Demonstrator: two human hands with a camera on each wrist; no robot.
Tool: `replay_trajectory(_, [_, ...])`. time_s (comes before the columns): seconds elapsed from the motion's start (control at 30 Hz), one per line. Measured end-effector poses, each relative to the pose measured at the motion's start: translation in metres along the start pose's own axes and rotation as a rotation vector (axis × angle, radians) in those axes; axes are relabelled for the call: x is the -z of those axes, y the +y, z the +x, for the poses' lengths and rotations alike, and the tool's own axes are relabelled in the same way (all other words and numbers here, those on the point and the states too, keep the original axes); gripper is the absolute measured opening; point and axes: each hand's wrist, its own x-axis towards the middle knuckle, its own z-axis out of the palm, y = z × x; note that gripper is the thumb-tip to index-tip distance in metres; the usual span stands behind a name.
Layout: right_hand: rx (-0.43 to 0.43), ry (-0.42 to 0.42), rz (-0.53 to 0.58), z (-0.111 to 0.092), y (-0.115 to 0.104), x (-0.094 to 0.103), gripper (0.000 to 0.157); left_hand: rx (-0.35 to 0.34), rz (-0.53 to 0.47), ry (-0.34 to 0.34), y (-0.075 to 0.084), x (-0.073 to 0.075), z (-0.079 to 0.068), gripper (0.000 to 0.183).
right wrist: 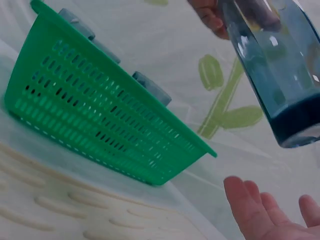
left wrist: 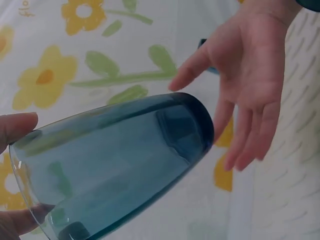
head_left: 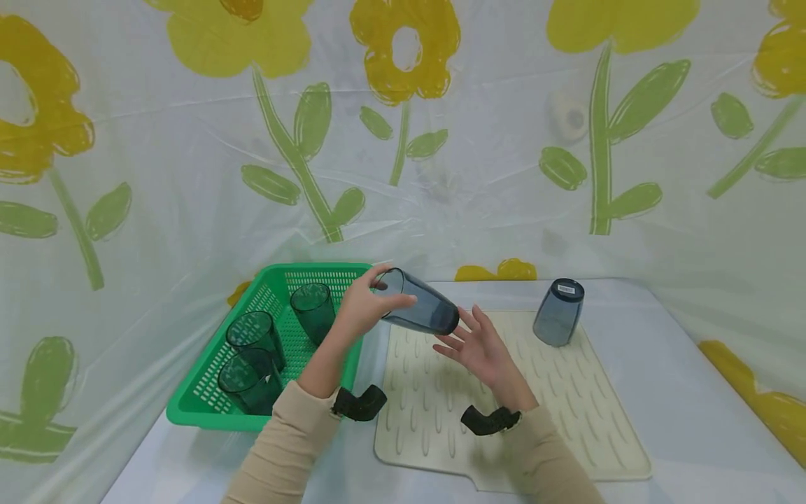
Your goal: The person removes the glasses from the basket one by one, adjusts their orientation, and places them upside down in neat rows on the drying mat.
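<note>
My left hand (head_left: 365,305) grips a blue-grey drinking glass (head_left: 420,304) near its rim, thumb on one side and fingers on the other. The glass is tilted almost level above the mat, its thick base toward the right. Close by that base is my right hand (head_left: 483,353), palm up with fingers spread. In the left wrist view, the right hand (left wrist: 250,85) has its fingers extended beside the base of the glass (left wrist: 115,160). The right wrist view shows the right fingertips (right wrist: 240,192) below the glass (right wrist: 280,75), with a gap between them.
A green plastic basket (head_left: 182,408) at left contains three similar glasses (head_left: 313,311). On the cream ridged drying mat (head_left: 434,427), another glass (head_left: 559,313) stands upside down at the back right. A flower-patterned sheet (head_left: 491,161) hangs behind the table.
</note>
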Motion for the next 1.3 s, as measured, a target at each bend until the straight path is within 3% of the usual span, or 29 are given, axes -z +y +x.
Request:
replay_trajectory(0.2, [-0.01,-0.065,0.127,-0.006,0.006,0.007,0.063,0.035,-0.164,0.003,-0.013,-0.017,-0.006,0.068])
replay_trajectory(0.4, [0.009,-0.163,0.144,-0.008,0.013,0.011,0.045,0.058,-0.234,0.025,-0.025,-0.027,-0.009,0.066])
replay_trajectory(0.57, [0.029,-0.212,0.148,-0.008,0.016,0.009,0.041,0.06,-0.283,0.048,-0.032,-0.034,-0.012,0.066])
replay_trajectory(1.03, [0.052,-0.145,0.174,-0.012,0.019,0.007,0.034,0.098,-0.438,0.102,-0.047,-0.055,-0.02,0.066])
replay_trajectory(1.3, [0.12,-0.022,0.13,-0.015,0.019,0.002,0.03,0.133,-0.556,0.146,-0.056,-0.071,-0.021,0.068])
